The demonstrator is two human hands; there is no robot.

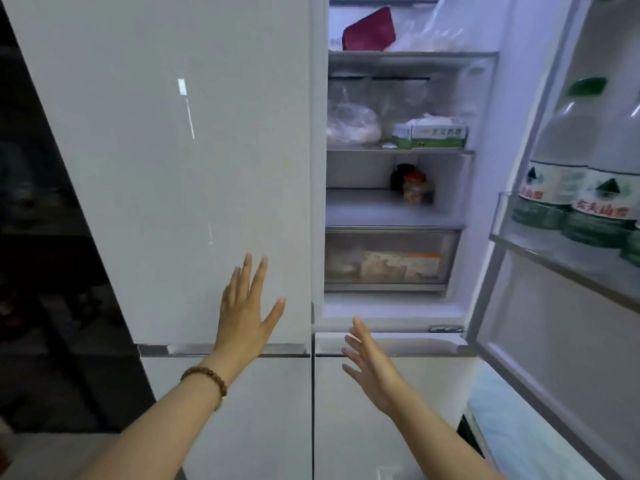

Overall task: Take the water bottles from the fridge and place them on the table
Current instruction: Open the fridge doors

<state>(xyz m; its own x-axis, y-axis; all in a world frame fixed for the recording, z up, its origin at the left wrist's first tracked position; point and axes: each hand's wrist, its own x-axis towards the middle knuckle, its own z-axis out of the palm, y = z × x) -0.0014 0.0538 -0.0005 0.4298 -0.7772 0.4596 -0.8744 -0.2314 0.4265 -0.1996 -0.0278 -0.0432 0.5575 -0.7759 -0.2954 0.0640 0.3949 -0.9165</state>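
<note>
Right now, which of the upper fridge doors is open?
The right upper door, swung out with water bottles in its shelf; the left upper door is closed. Both hands are empty.

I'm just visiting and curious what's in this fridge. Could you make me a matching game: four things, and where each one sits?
Things:
1. water bottles
2. dark red pouch
3. small jar
4. green-and-white cartons

Places:
A. second shelf, beside a plastic bag
B. open door's rack
C. top shelf
D. third shelf, near the back

Pairs: 1-B, 2-C, 3-D, 4-A
</note>
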